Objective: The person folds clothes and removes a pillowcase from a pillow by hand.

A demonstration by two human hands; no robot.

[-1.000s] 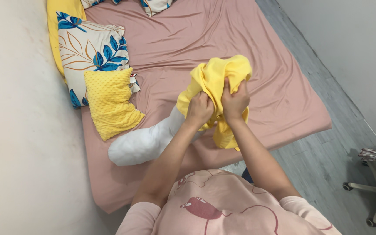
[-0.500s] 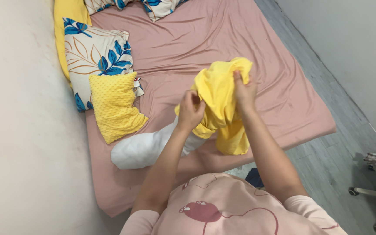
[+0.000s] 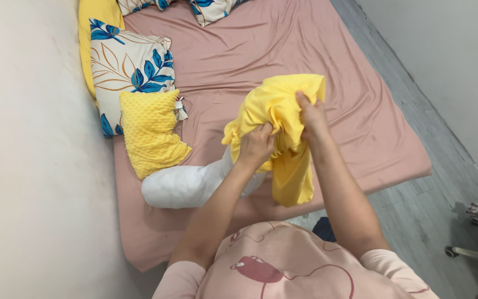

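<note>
My left hand (image 3: pixel 256 145) and right hand (image 3: pixel 311 113) both gripping yellow cover (image 3: pixel 283 127), held above bed (image 3: pixel 360 111); hands now spread apart versus second ago, cover opening over white pillow (image 3: pixel 186 185)

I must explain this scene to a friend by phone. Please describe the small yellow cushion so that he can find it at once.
Start at the pink-sheeted mattress and go to its left edge by the wall. There, the small yellow bumpy-textured cushion lies against the white pillow with blue and orange leaves, above the plain white pillow. Only it has a dotted, nubby surface.
</note>
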